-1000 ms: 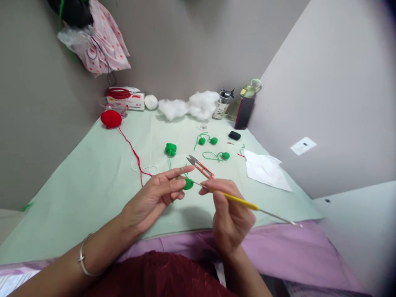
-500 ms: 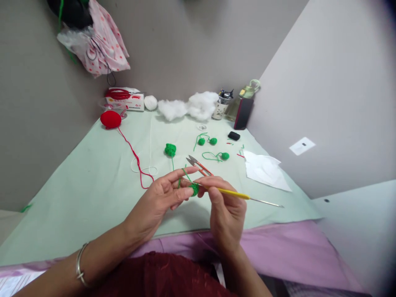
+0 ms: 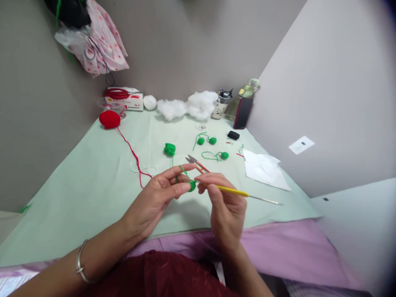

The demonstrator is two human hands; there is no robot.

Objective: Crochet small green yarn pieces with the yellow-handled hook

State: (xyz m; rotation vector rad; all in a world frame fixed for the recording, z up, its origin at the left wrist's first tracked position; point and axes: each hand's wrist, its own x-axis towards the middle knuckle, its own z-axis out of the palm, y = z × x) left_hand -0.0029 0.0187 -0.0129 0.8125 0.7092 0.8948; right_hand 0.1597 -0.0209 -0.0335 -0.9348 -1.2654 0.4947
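Between thumb and fingers, my left hand (image 3: 165, 187) pinches a small green crochet piece (image 3: 192, 186). Green yarn (image 3: 185, 170) loops over its raised index finger and runs to the piece. My right hand (image 3: 225, 198) grips a yellow-handled crochet hook (image 3: 233, 190) like a pen. One metal end of the hook is at the green piece; the other points out to the right. Whether a loop lies on the tip is too small to tell. A green yarn ball (image 3: 170, 149) sits just beyond my left hand. Orange-handled thread snips (image 3: 198, 163) lie partly hidden behind my fingers.
Several small green crocheted balls (image 3: 224, 155) with yarn tails lie beyond my right hand. Farther back are red yarn (image 3: 109, 119), white stuffing (image 3: 202, 105), a pen cup (image 3: 220, 108), a phone (image 3: 243, 113) and a bottle (image 3: 247, 91). White paper (image 3: 266, 170) lies at the right.
My left index finger has dipped slightly and the hook's outer end has shifted a little left and up. Both hands keep hold of the same things.
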